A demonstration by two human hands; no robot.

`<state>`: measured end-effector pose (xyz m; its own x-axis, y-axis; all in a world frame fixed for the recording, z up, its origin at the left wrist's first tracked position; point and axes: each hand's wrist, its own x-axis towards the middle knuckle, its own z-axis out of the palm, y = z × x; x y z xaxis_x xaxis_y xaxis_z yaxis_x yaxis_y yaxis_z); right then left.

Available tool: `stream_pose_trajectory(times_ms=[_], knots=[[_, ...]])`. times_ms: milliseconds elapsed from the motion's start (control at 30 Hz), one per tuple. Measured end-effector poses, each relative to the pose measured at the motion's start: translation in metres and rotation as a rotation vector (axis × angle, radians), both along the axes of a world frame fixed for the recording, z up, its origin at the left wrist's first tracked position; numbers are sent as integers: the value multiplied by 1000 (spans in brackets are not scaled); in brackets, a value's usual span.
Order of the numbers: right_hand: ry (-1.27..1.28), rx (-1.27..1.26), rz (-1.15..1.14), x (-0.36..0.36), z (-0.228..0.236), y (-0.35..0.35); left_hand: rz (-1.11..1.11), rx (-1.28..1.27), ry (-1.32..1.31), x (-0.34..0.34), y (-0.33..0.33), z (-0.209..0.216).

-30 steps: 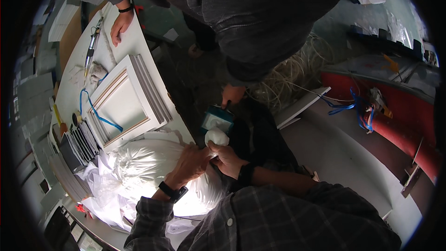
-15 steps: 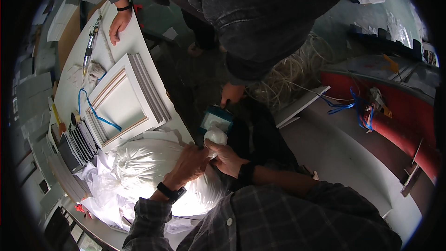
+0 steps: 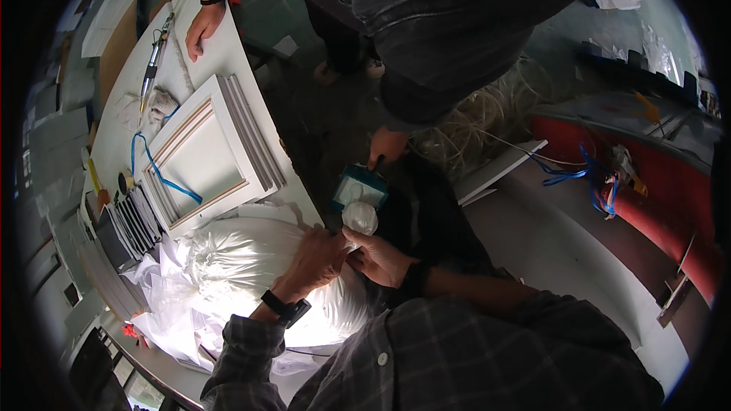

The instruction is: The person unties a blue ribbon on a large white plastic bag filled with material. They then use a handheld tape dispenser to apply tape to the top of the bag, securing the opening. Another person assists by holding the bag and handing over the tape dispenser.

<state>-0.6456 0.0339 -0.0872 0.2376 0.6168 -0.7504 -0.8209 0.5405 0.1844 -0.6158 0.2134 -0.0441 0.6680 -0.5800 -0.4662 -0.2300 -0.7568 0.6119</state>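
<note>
While the white table [image 3: 221, 53] is loaded with a large white sack [image 3: 244, 259] and, just beyond it, a stack of white framed panels [image 3: 237, 143], a teal scoop [image 3: 362, 183] is held in a co-worker's hand [image 3: 389, 144] off the table's edge. A small white bag [image 3: 360, 217] is seen at the scoop's near side, contact unclear; its neck is pinched by the right hand [image 3: 384, 260], with the left hand [image 3: 312, 262] curled against it, fingertips hidden, grip not tellable.

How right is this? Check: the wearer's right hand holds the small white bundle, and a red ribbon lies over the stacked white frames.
The ribbon is blue, not red, in the head view. It does lie over the stacked white frames, and the right hand holds the small white bundle.
</note>
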Motion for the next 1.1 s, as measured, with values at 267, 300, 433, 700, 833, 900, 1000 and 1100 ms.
stream_pose_trajectory(times_ms=[267, 300, 433, 700, 833, 900, 1000, 1100], knots=[[46, -104, -35, -8, -13, 17, 20, -27, -55, -6, -2, 1], [84, -164, -44, -5, -14, 21, -4, -2, -60, -5, -2, -1], [122, -215, -105, -6, -22, 26, -38, 35, -44, -2, -1, 4], [123, -238, -148, -12, -26, 29, -189, 121, -231, -4, -9, 15], [85, -121, -105, -15, -20, 18, -53, 68, -265, -14, -6, 8], [6, 39, -34, -25, -30, 7, -32, 57, -234, -13, -6, 8], [-45, 29, 11, -11, 5, 5, -48, 58, -176, -12, -6, 10], [-75, 23, 7, -15, 8, 9, -26, 47, -178, -12, -5, 5]])
